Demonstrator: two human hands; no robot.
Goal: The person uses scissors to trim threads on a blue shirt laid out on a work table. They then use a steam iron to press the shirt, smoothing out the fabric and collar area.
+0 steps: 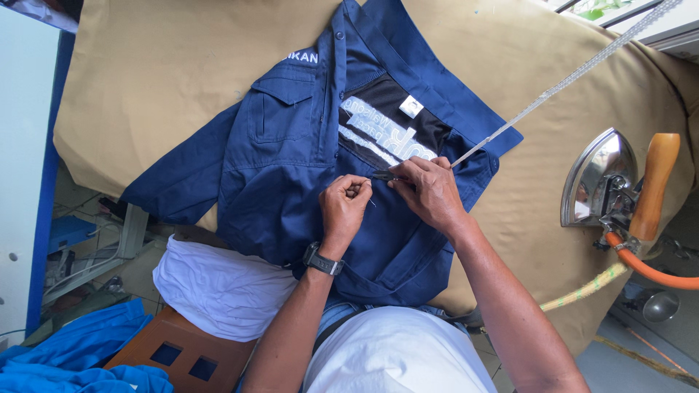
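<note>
Right hand (429,191) pinched shut on a small dark metal tool (384,175), probably snips or tweezers, too small to tell which; tool tip pokes out to the left of the knuckles. Left hand (344,206) curled tight, fingertips (354,191) pinching something tiny at the cloth, maybe thread, can't resolve it. Both hands nearly touching, resting on a navy blue work shirt (291,160) spread flat beneath them. Shirt lies open-fronted, collar away from the person, button placket just above the left hand, flapped chest pocket (280,109) up and left of it. Black inner panel with pale lettering (382,124) sits directly above both hands. Black wristwatch (322,260) on the left wrist. Shirt rests on a tan padded pressing table (167,65), cover wrinkled at the edges. White measuring strip or chain (568,80) runs from just beside the right hand's knuckles diagonally up to the far right. Well to the right of the right hand: steel iron (598,178) tipped up on its side, wooden handle (655,185), orange hose (648,268) trailing off right. Below-left of the left forearm: white folded cloth (218,287) on a brown wooden stool (182,353), bright blue fabric (80,349) bunched further left.
</note>
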